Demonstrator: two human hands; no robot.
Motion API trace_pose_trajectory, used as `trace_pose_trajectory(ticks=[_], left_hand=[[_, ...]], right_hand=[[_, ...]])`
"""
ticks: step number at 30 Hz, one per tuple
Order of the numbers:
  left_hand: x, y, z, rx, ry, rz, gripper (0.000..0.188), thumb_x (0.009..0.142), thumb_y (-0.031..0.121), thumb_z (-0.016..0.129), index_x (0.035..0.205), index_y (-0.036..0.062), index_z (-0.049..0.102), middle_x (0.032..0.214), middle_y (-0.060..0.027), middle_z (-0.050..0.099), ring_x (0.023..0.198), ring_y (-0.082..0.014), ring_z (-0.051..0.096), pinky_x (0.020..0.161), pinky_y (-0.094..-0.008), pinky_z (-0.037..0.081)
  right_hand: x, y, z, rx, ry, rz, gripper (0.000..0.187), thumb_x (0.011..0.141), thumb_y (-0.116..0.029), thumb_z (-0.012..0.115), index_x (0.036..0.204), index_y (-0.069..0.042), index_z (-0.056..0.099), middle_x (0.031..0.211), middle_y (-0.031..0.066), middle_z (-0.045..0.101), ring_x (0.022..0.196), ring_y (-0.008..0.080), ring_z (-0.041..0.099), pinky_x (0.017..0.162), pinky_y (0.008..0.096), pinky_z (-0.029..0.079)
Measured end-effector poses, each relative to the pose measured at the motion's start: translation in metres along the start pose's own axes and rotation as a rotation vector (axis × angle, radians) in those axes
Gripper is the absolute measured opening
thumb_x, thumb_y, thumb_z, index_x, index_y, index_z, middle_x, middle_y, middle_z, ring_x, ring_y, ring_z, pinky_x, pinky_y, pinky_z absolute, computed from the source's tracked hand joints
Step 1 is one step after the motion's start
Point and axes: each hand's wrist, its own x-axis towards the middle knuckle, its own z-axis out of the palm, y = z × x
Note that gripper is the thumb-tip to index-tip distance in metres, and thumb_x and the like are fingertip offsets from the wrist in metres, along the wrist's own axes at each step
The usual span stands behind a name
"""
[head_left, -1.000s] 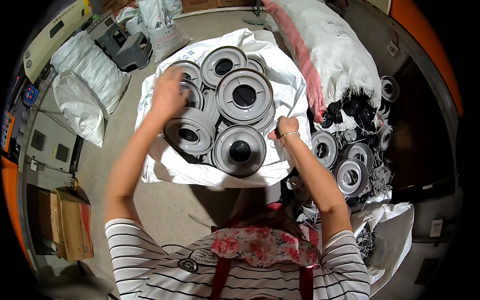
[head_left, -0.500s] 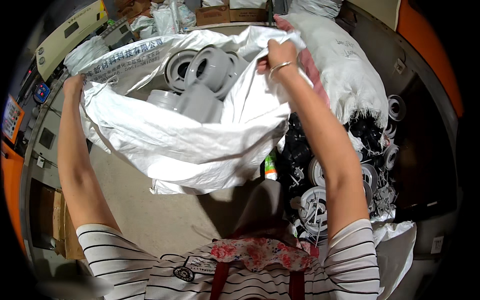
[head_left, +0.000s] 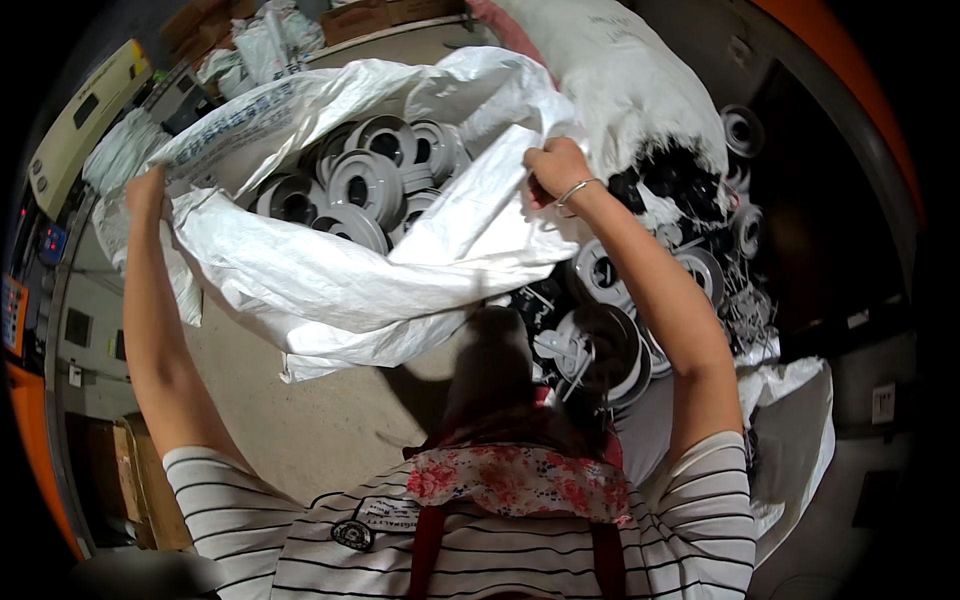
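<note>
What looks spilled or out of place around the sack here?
Grey and black reels lie loose in a heap to the right of the white sack, tangled with black scraps, not bagged. The left hand and right hand hold the sack's rim open over grey reels inside.

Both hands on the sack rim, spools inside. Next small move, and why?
Probably lift the near edge a little higher. The left hand and right hand grip opposite sides of the white woven sack's mouth, but the edge between them sags low, and the grey spools sit piled close behind it. Raising it would likely keep them from sliding out toward the floor.
</note>
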Motion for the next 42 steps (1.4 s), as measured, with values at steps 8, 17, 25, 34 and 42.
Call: trace_pose_trajectory(ticks=[8, 17, 25, 34, 42], left_hand=[[-0.301, 0.221, -0.116, -0.897, 0.055, 0.562, 0.045, 0.085, 0.024, 0.066, 0.124, 0.0039, 0.056, 0.122, -0.0158, 0.058, 0.113, -0.0245, 0.055, 0.097, -0.0356, 0.041], [-0.556, 0.409, -0.05, -1.173, -1.104, 0.687, 0.019, 0.087, 0.011, 0.059, 0.099, -0.0037, 0.062, 0.088, -0.0046, 0.063, 0.081, -0.0092, 0.057, 0.073, -0.0232, 0.046], [-0.6, 0.463, 0.087, -0.784, -1.568, 0.594, 0.065, 0.075, 0.005, 0.061, 0.134, -0.0093, 0.038, 0.106, -0.0183, 0.062, 0.096, -0.0237, 0.059, 0.086, -0.0307, 0.045], [-0.577, 0.419, -0.05, -1.256, -1.659, 0.641, 0.047, 0.068, 0.018, 0.079, 0.103, 0.0011, 0.053, 0.091, -0.0063, 0.061, 0.081, -0.0136, 0.059, 0.069, -0.0292, 0.047], [-0.582, 0.422, -0.082, -1.341, -0.984, 0.572, 0.048, 0.068, 0.017, 0.079, 0.102, 0.0017, 0.049, 0.094, -0.0082, 0.061, 0.084, -0.0157, 0.059, 0.075, -0.0311, 0.049]], right_hand=[[-0.099, 0.045, -0.112, -0.059, 0.14, -0.271, 0.022, 0.087, -0.018, 0.061, 0.085, 0.004, 0.06, 0.066, 0.0087, 0.062, 0.058, 0.0153, 0.063, 0.053, 0.0285, 0.054], [-0.19, 0.179, -0.314, -0.227, 0.662, 0.162, 0.025, 0.082, -0.019, 0.06, 0.073, 0.004, 0.061, 0.068, 0.0167, 0.064, 0.056, 0.0237, 0.064, 0.053, 0.035, 0.053], [-0.215, 0.319, -0.306, -1.184, 0.061, 0.545, 0.028, 0.072, -0.017, 0.06, 0.093, 0.001, 0.068, 0.102, 0.0241, 0.064, 0.099, 0.0348, 0.062, 0.085, 0.0397, 0.051], [-0.212, 0.368, -0.279, -1.137, 0.315, 0.779, 0.058, 0.072, -0.035, 0.075, 0.113, 0.0, 0.055, 0.119, 0.0187, 0.059, 0.114, 0.0331, 0.055, 0.092, 0.0394, 0.049], [-0.209, 0.378, -0.296, -1.015, 0.329, 0.785, 0.028, 0.078, -0.016, 0.064, 0.104, -0.006, 0.066, 0.113, 0.0153, 0.063, 0.105, 0.0317, 0.061, 0.087, 0.0403, 0.051]])
